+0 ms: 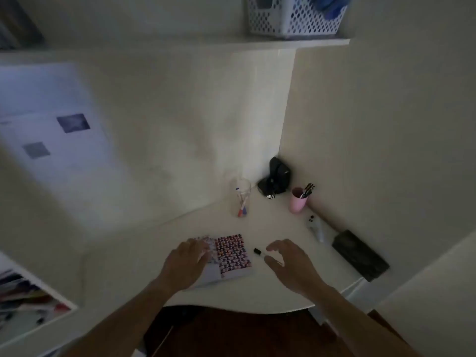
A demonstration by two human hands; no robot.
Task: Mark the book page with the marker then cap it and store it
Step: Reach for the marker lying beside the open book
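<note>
The book (229,256) lies near the front edge of the white table (270,292), its cover patterned in small dark, red and pink shapes, and everything else is placed from it. The left hand (186,264) rests flat on the book's left part, palm down, its fingers (203,247) spread loosely over the pale page or cover there and clasping nothing. Just right of the book lies the marker (260,253), a short white barrel with a black end pointing toward the book; whether that black end is a cap or the tip cannot be told in the dim, soft picture. Right of the book, past the marker, the right hand (291,264) hovers over the table with thumb and fingers curved and parted around the marker's far end; no grasp on it shows. Behind the book, toward the wall, stands a clear glass (240,197) holding a few pens with red and blue ends. Further right of that, in the corner, sits a black object (277,179) whose kind is unclear, and beside it a pink cup (298,200) with dark pens standing in it. Well to the right of the book, along the side wall, lie a small white device (315,226) and a dark flat case (360,255). High above the book, a shelf (296,43) carries a white perforated basket (296,19).
</note>
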